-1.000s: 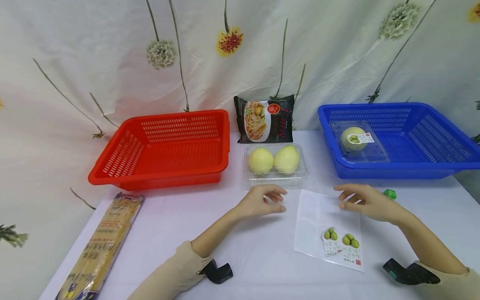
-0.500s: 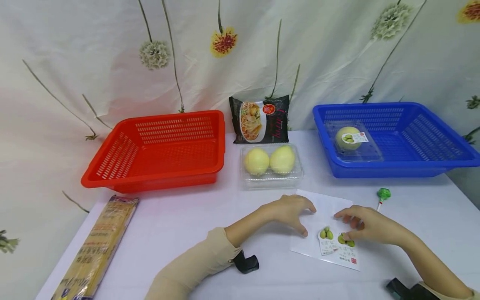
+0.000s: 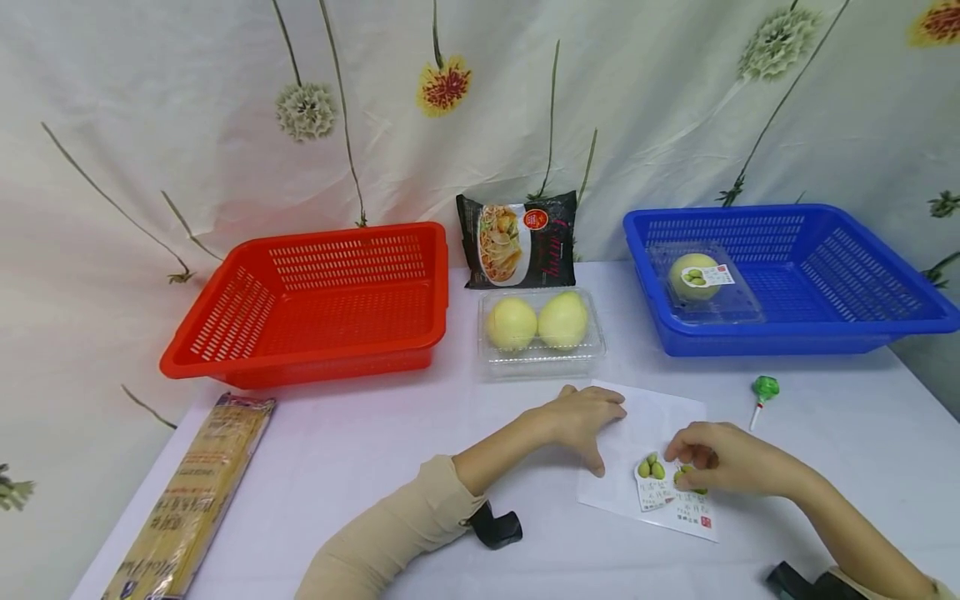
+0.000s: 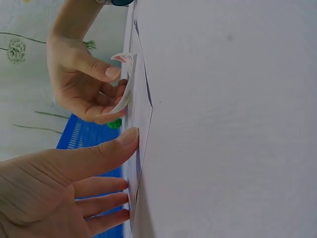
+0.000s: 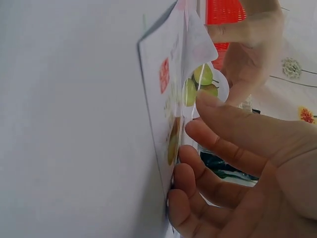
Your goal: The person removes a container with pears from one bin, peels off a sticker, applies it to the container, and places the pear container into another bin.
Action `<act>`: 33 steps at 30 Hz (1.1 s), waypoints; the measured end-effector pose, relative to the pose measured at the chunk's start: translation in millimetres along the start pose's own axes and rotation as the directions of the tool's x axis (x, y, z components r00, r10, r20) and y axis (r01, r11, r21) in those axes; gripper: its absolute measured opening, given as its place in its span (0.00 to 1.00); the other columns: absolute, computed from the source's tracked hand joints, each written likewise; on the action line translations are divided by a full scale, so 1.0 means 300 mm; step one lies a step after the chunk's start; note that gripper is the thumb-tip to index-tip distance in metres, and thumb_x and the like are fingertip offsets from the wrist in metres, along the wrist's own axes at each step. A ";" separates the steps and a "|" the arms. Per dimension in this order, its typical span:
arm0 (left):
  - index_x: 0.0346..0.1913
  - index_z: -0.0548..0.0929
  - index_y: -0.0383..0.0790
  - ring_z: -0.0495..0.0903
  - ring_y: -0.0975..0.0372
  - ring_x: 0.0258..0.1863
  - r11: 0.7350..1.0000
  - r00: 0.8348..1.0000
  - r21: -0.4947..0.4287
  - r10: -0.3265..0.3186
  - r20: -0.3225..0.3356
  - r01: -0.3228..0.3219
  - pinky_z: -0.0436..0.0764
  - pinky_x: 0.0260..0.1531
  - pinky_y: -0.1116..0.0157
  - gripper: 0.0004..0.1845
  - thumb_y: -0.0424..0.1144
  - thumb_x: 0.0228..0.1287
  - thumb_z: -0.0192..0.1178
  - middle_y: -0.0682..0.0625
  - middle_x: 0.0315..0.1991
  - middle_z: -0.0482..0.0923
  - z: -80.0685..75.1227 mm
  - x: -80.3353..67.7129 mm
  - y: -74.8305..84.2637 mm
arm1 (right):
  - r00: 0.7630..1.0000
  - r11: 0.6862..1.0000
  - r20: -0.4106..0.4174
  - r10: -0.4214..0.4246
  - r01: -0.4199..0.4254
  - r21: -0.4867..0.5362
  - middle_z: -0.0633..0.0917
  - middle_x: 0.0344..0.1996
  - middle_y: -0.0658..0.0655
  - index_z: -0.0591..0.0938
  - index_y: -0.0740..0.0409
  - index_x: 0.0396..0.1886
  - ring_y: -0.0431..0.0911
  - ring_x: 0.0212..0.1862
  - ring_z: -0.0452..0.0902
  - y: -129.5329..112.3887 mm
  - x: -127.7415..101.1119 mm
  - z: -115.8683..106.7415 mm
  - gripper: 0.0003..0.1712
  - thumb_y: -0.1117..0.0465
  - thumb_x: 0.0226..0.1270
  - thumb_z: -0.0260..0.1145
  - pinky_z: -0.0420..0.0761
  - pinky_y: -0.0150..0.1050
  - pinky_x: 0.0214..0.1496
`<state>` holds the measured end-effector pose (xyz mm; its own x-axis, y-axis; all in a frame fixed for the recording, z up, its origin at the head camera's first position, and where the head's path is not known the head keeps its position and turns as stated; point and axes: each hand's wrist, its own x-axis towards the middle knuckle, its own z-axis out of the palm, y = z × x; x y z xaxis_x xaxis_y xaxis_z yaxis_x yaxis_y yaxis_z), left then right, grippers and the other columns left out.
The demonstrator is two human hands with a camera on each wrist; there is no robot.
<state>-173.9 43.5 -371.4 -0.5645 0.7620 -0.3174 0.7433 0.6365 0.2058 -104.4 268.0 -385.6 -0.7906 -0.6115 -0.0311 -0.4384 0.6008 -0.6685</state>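
Head view shows both hands low on the white sticker sheet (image 3: 651,417), which lies flat on the table (image 3: 360,467) in front of the clear box of two pears (image 3: 540,327). The left hand (image 3: 581,419) presses the sheet's left part with spread, straight fingers and grasps nothing; half a second ago it was arched higher over the same spot, and a second ago it hovered off the paper near the pear box. The right hand (image 3: 723,460) has slid down from the sheet's upper edge to its lower right corner, where thumb and forefinger pinch a pear sticker (image 3: 651,468) and curl its edge up off the backing; the wrist views show that peeled flap (image 5: 205,82) lifted clear while the rest is stuck down. The green lollipop (image 3: 763,390), hidden by the right hand a second ago, lies uncovered just right of the sheet. Red basket (image 3: 315,292), blue basket (image 3: 787,275) with its labelled pear box (image 3: 703,279), noodle packet (image 3: 519,240) and spaghetti pack (image 3: 191,500) sit as before.
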 end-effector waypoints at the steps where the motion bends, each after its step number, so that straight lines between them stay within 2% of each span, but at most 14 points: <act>1: 0.66 0.70 0.45 0.56 0.64 0.69 1.000 1.000 0.003 -0.003 -0.001 0.003 0.63 0.57 0.63 0.43 0.48 0.44 0.74 0.55 0.70 0.59 0.001 -0.001 -0.001 | 1.000 1.000 -0.009 0.001 -0.001 -0.016 0.76 0.31 0.44 0.81 0.62 0.41 0.32 0.30 0.67 -0.006 0.007 0.002 0.16 0.58 0.56 0.71 0.73 0.30 0.29; 4: 0.66 0.69 0.44 0.56 0.64 0.69 1.000 1.000 0.000 -0.010 -0.003 0.010 0.63 0.57 0.64 0.43 0.49 0.44 0.74 0.54 0.70 0.59 0.002 -0.004 -0.002 | 0.999 0.998 -0.041 0.018 -0.021 -0.066 0.74 0.32 0.47 0.80 0.64 0.46 0.33 0.30 0.65 -0.025 0.034 0.010 0.22 0.57 0.54 0.72 0.70 0.30 0.29; 7: 0.66 0.69 0.44 0.56 0.64 0.70 1.000 1.000 -0.005 -0.005 0.001 0.005 0.63 0.58 0.63 0.43 0.50 0.45 0.74 0.54 0.71 0.59 0.001 -0.008 -0.006 | 0.998 0.995 -0.050 0.028 -0.033 -0.090 0.74 0.33 0.48 0.80 0.63 0.49 0.34 0.29 0.63 -0.043 0.063 0.017 0.24 0.56 0.54 0.72 0.68 0.30 0.28; 10: 0.67 0.68 0.44 0.55 0.64 0.70 1.000 1.000 -0.017 0.010 0.003 -0.010 0.61 0.61 0.62 0.44 0.50 0.45 0.74 0.54 0.71 0.58 0.001 -0.011 -0.013 | 0.999 0.996 -0.032 0.019 -0.022 -0.090 0.74 0.33 0.48 0.82 0.61 0.47 0.35 0.29 0.63 -0.055 0.085 0.022 0.22 0.56 0.54 0.71 0.66 0.30 0.28; 14: 0.68 0.67 0.43 0.55 0.64 0.70 0.999 1.000 -0.030 0.029 0.005 -0.029 0.60 0.61 0.62 0.45 0.49 0.45 0.74 0.54 0.71 0.57 0.001 -0.016 -0.024 | 1.000 0.998 0.008 -0.006 0.006 -0.067 0.75 0.32 0.45 0.84 0.58 0.40 0.34 0.30 0.64 -0.059 0.099 0.024 0.15 0.56 0.55 0.71 0.68 0.29 0.29; 19: 0.68 0.66 0.44 0.55 0.64 0.70 0.999 0.999 -0.029 0.034 0.006 -0.034 0.60 0.61 0.63 0.45 0.49 0.45 0.74 0.54 0.71 0.57 0.002 -0.014 -0.029 | 0.998 0.999 0.042 -0.053 0.053 -0.003 0.75 0.29 0.41 0.82 0.53 0.30 0.32 0.30 0.66 -0.048 0.095 0.021 0.04 0.61 0.57 0.70 0.71 0.29 0.30; 22: 0.68 0.66 0.44 0.54 0.65 0.70 0.999 0.999 -0.026 0.032 0.009 -0.032 0.59 0.61 0.63 0.45 0.49 0.45 0.74 0.54 0.71 0.57 0.003 -0.012 -0.028 | 0.992 0.993 0.039 -0.116 0.115 0.026 0.76 0.27 0.41 0.80 0.53 0.28 0.31 0.30 0.68 -0.042 0.087 0.015 0.04 0.63 0.59 0.68 0.73 0.29 0.30; 26: 0.68 0.66 0.44 0.54 0.65 0.70 0.999 1.000 -0.024 0.026 0.009 -0.026 0.59 0.62 0.63 0.46 0.49 0.44 0.74 0.55 0.71 0.57 0.003 -0.013 -0.025 | 0.981 0.979 0.015 -0.193 0.191 0.076 0.78 0.28 0.43 0.79 0.54 0.30 0.32 0.32 0.72 -0.047 0.073 -0.013 0.03 0.65 0.62 0.65 0.77 0.31 0.31; 31: 0.68 0.67 0.44 0.54 0.65 0.70 1.000 1.000 -0.014 0.019 0.006 -0.019 0.60 0.61 0.64 0.46 0.49 0.44 0.74 0.55 0.71 0.57 0.004 -0.013 -0.021 | 0.976 0.961 0.028 -0.218 0.210 0.181 0.80 0.28 0.50 0.79 0.56 0.34 0.35 0.33 0.75 -0.061 0.064 -0.069 0.04 0.69 0.65 0.61 0.78 0.33 0.34; 33: 0.68 0.66 0.45 0.54 0.66 0.70 1.000 1.000 -0.011 0.018 0.008 -0.018 0.60 0.61 0.64 0.46 0.49 0.44 0.74 0.55 0.71 0.57 0.006 -0.011 -0.021 | 0.968 0.943 0.052 -0.244 0.225 0.245 0.80 0.28 0.55 0.79 0.58 0.34 0.38 0.33 0.74 -0.062 0.061 -0.090 0.05 0.71 0.65 0.60 0.78 0.33 0.34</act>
<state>-176.0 36.9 -373.4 -0.5485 0.7721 -0.3209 0.7493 0.6242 0.2212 -122.0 259.5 -353.8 -0.6362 -0.7657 0.0942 -0.4866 0.3035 -0.8192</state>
